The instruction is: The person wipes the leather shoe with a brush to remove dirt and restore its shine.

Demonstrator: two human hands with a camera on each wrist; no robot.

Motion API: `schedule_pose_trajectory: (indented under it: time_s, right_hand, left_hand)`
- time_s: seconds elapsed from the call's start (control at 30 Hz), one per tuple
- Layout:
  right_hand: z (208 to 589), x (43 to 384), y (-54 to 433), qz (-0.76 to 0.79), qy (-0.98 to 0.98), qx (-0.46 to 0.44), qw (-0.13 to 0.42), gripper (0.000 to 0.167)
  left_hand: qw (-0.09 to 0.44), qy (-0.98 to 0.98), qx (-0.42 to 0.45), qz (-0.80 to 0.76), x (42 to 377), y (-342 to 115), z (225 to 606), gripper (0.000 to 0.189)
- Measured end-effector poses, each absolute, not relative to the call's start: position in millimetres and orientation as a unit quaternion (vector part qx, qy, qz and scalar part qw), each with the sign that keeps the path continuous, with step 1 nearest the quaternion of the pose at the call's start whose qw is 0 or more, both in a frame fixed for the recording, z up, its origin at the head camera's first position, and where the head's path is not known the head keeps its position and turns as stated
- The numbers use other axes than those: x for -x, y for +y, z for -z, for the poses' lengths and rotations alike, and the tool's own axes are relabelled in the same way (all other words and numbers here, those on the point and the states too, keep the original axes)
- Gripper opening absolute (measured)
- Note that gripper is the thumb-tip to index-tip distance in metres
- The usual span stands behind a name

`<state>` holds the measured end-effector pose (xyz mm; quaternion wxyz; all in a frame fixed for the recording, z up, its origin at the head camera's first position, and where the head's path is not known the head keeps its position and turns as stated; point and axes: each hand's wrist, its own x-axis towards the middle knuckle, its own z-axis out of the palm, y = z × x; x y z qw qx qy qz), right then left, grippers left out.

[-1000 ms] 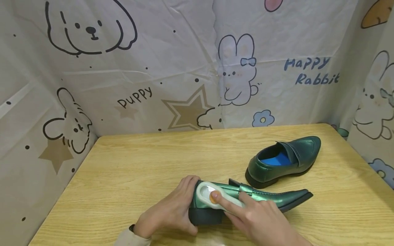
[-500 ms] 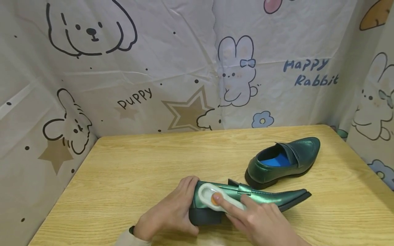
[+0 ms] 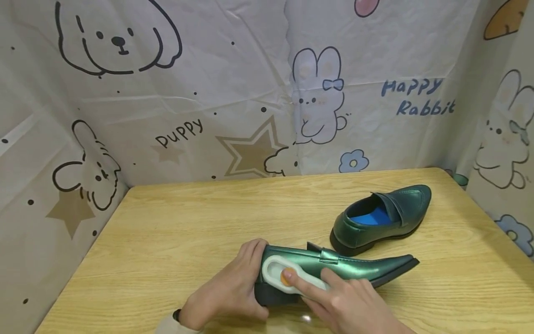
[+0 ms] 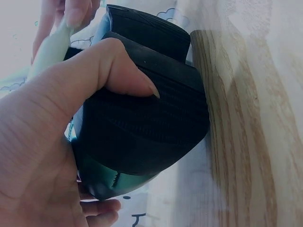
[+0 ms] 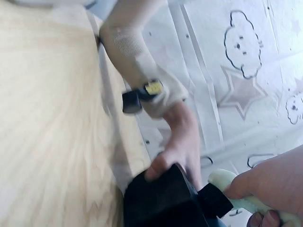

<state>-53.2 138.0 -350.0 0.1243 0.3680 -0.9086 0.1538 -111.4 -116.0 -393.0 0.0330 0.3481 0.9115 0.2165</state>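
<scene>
In the head view a shiny green loafer lies on its side, toe to the right. My left hand grips its heel end. The left wrist view shows that thumb pressed on the black heel bottom. With my right hand I hold a pale oval-headed shoe brush by its handle, the index finger on its orange button. The brush head lies against the shoe's side near the heel; its underside is hidden in the head view.
The other green loafer, with a blue insole, stands upright just behind, toe pointing to the back right. A wooden table lies beneath everything. White printed cloth hangs behind and at both sides.
The brush has slid slightly down the shoe's side toward the sole, my right hand moving with it. My left hand keeps its grip at the heel. The other loafer stays put.
</scene>
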Motion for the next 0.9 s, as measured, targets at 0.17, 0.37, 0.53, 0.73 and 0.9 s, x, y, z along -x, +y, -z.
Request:
schedule_pose_trajectory:
  time_s: [0.17, 0.37, 0.53, 0.73, 0.9]
  right_hand:
    - [348.4, 55.3, 142.6, -0.143, -0.920, -0.327, 0.160, 0.064]
    - [349.0, 55.8, 145.0, -0.151, -0.919, -0.328, 0.158, 0.066]
    - [349.3, 52.1, 141.5, -0.157, -0.915, -0.353, 0.114, 0.053]
    - [344.7, 57.9, 147.9, -0.141, -0.923, -0.313, 0.175, 0.069]
    - [345.9, 54.2, 148.0, -0.155, -0.919, -0.344, 0.116, 0.062]
  left_hand:
    - [0.034, 0.910, -0.349, -0.222, 113.1, -113.3, 393.5, 0.115]
    - [0.042, 0.911, -0.338, -0.232, 112.2, -113.3, 395.0, 0.113]
    - [0.029, 0.912, -0.345, -0.219, 112.5, -113.6, 394.1, 0.113]
    - [0.022, 0.916, -0.342, -0.208, 112.9, -114.1, 393.3, 0.118]
    - [0.020, 0.917, -0.344, -0.200, 111.2, -115.4, 392.4, 0.118]
